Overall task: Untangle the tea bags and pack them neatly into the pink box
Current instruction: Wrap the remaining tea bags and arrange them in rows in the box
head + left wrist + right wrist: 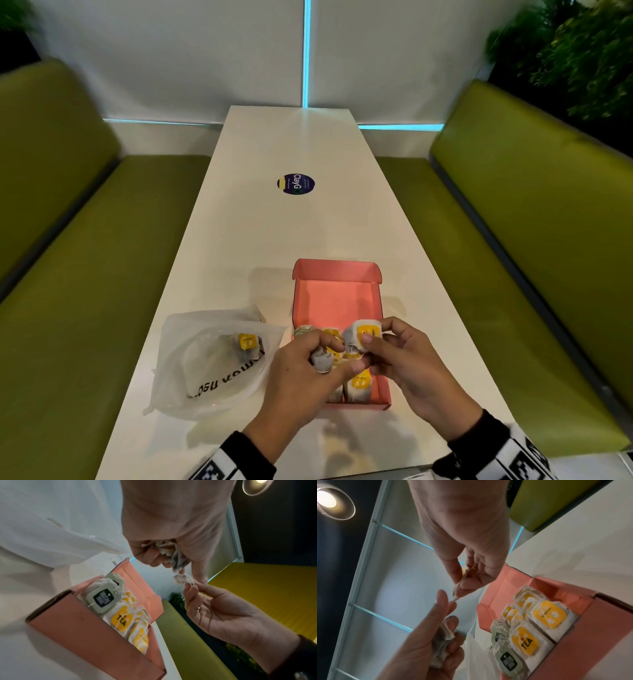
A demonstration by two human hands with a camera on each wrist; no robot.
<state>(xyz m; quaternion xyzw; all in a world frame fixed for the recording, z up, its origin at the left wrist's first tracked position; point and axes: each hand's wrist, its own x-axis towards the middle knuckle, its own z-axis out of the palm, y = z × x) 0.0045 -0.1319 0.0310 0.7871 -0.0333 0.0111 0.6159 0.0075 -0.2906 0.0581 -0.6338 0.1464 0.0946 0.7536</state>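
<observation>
From where I stand, the job looks partly done. The pink box (337, 301) sits open on the white table (291, 154), and its near end, toward six o'clock, already holds rows of packed tea bags (121, 619) standing on edge. Most carry yellow labels, and a couple of green-labelled ones sit at the left of the row. The far half of the box, toward twelve o'clock, is bare pink card, so there is room left.

Just above the packed rows, the two hands work on a small tangle. The left hand (301, 373) is curled around a bunched grey tea bag (322, 361), gripping it in the fingers. The right hand (400, 356) pinches a yellow-labelled tea bag (366, 334) between thumb and fingertips and holds it up beside the left hand's bundle. I take it the strings of these two are still caught together, though the threads themselves are too fine to make out.

At about nine o'clock from the box lies a clear plastic bag (212, 359) with at least one more yellow-labelled tea bag (247, 341) showing inside; how many more it holds I cannot tell.

So my reckoning: the near half is packed, one pair is being separated, and the contents of the plastic bag are yet to come.
</observation>
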